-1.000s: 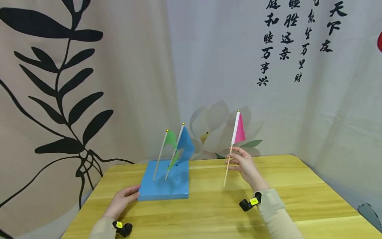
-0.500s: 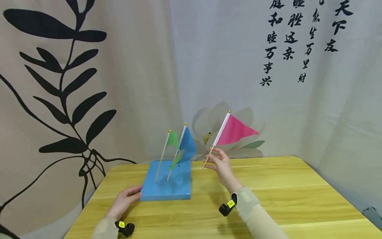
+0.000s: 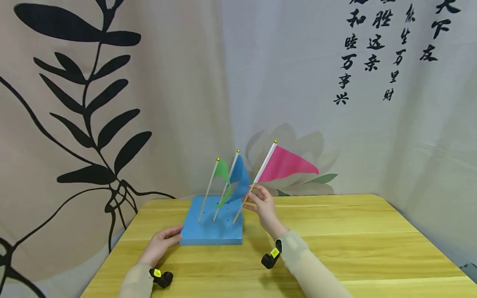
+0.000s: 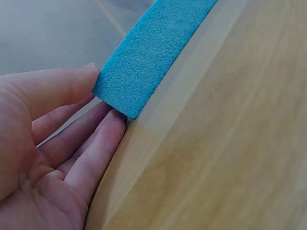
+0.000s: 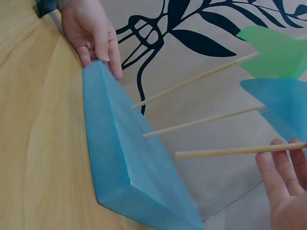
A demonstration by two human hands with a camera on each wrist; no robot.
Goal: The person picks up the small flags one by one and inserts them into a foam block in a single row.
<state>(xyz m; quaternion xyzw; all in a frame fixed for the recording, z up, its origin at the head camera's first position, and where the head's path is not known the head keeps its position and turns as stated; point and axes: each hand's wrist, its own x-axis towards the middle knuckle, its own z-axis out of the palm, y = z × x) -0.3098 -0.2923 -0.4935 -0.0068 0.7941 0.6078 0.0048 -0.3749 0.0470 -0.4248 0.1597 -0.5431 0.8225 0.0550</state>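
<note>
My right hand [image 3: 265,209] pinches the wooden stick of a pink triangular flag [image 3: 288,165], which leans to the right. In the right wrist view, the stick's bare lower end [image 5: 192,154] hangs in the air over the blue foam block [image 3: 210,236]. Two flags stand in the block, a green one [image 3: 221,169] on the left and a blue one [image 3: 239,176] beside it. At the block's left front corner my left hand [image 3: 159,247] touches it with thumb and fingertips, its fingers mostly straight.
Small holes dot the top of the block around the planted sticks. Everything rests on a wood-grain table [image 3: 354,248]. Behind it hangs a pale curtain [image 3: 179,103] printed with dark leaves and writing.
My right hand has brought the pink flag leftward from beside the block to above its right part; the flag now tilts right with its cloth spread. My left hand stays at the block.
</note>
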